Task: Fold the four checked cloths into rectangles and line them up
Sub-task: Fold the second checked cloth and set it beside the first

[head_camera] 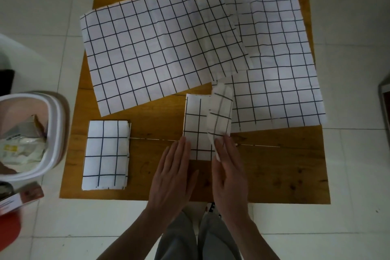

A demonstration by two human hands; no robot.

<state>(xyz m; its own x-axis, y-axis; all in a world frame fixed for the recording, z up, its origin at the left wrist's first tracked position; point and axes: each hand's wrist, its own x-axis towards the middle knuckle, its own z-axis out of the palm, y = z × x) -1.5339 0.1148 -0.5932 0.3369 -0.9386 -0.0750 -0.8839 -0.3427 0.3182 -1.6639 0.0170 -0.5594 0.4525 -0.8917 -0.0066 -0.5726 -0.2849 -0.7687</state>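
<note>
Wooden table (274, 164) carries four checked cloths. Folded cloth (106, 154) lies at lower left of the tabletop. Half-folded cloth (196, 124) sits at centre; left hand (175, 167) rests flat and open, fingertips on its near edge, while right hand (229, 167) pinches its raised right flap. Large open cloth (152, 48) overlaps second open cloth (280, 69) at upper right, hiding part of it. White bin (52, 133) at left edge is cut off; its contents and the box (21, 198) below show no legible writing
</note>
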